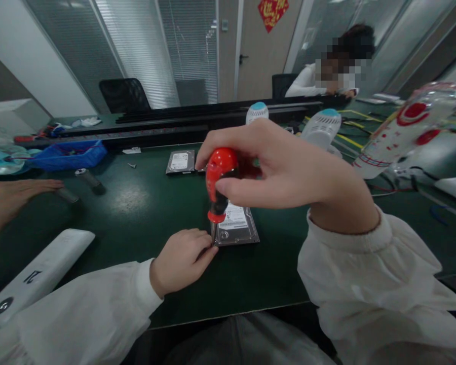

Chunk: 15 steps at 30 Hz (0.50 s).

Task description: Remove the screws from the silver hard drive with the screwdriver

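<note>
My right hand (285, 170) is closed around the red-and-black handle of a screwdriver (218, 180), held upright with its tip down at the near left corner of a silver hard drive (236, 227) lying on the dark green table (137, 203). My left hand (182, 258) is curled, its fingertips pressing against the drive's near left corner beside the screwdriver shaft. The tip itself is hidden between my fingers and the drive.
A second hard drive (180, 161) lies farther back. A blue tray (70, 154) and small cylinders (86, 177) sit at the left, where another person's hand (11, 197) rests. White bottles (321, 129), a clear bottle (406, 126) and a seated person (327, 76) are at the right.
</note>
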### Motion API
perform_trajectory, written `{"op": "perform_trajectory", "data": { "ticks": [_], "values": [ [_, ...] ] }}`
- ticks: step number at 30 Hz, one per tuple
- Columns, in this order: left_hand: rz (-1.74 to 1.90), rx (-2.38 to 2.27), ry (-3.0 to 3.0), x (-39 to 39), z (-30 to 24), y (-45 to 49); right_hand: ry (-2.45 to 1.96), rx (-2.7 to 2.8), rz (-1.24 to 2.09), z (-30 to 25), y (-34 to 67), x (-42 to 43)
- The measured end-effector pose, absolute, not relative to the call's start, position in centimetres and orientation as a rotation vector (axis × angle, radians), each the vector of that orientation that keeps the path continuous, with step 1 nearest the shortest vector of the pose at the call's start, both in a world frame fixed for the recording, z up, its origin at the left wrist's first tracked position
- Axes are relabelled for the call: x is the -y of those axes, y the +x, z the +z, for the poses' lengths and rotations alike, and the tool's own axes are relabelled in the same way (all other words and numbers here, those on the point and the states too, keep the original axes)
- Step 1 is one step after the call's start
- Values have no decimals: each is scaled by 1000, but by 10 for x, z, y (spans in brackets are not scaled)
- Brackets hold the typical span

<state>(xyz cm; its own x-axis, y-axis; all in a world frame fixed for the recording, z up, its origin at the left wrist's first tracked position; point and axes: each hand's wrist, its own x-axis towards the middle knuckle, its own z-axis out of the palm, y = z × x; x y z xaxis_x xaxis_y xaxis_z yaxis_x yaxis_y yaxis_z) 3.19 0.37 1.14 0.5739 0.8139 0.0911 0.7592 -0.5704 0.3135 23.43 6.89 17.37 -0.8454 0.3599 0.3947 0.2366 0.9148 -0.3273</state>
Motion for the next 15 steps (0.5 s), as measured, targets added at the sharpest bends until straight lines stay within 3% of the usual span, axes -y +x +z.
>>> {"op": "perform_trajectory", "data": {
  "ticks": [15],
  "values": [
    [321, -1318, 2557, -4, 12, 32, -430, 2611, 395, 177, 239, -71]
  ]
}}
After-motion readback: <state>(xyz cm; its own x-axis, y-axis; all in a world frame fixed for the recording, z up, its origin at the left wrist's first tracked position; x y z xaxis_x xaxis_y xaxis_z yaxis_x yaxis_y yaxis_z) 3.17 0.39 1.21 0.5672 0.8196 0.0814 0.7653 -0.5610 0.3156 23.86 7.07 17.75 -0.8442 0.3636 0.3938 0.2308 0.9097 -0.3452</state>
